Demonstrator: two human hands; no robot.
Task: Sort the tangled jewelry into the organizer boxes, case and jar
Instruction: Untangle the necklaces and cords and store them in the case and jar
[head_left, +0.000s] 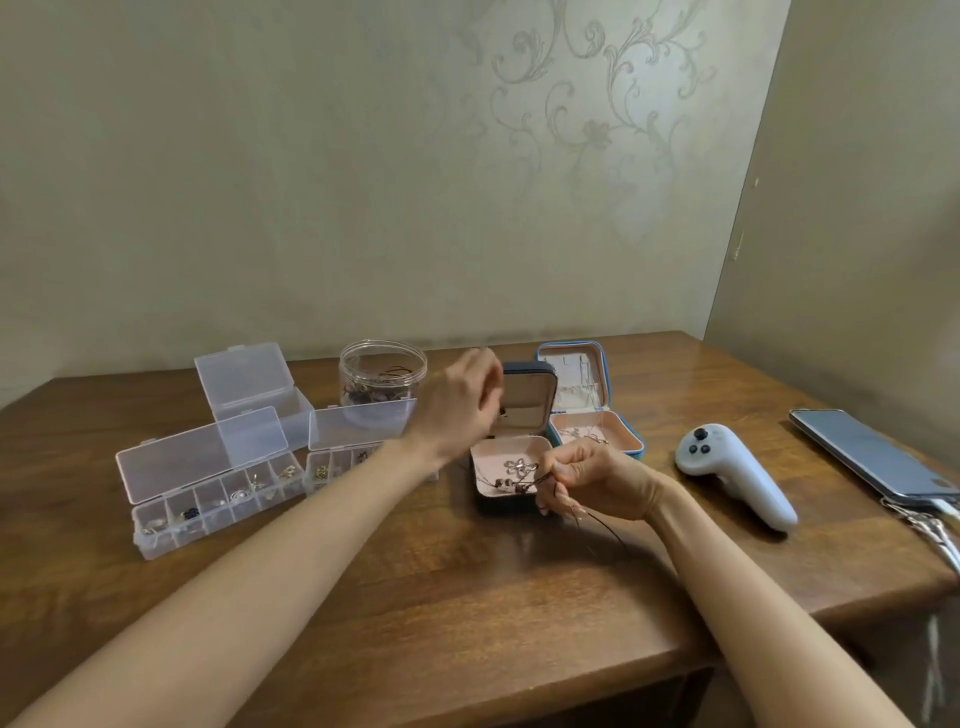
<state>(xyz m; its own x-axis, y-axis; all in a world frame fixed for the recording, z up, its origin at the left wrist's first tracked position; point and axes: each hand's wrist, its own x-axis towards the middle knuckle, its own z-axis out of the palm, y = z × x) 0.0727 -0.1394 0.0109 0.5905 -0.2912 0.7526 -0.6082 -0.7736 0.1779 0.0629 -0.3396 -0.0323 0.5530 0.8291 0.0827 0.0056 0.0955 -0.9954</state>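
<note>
While right grip (597, 480) pinches necklace (519, 469) over case rim (493, 503), left grip (457, 410) blurs unreadably.

The surface (415, 597) is seen as glossy varnished wood; clear smooth plastic is shown by the organizer boxes (202, 462) at nine o'clock and the jar (383, 364) at eleven.

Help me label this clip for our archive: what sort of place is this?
Probably a room in a home: a wooden table stands against a wall with ornate wallpaper, and a phone and a game controller lie on it.
</note>
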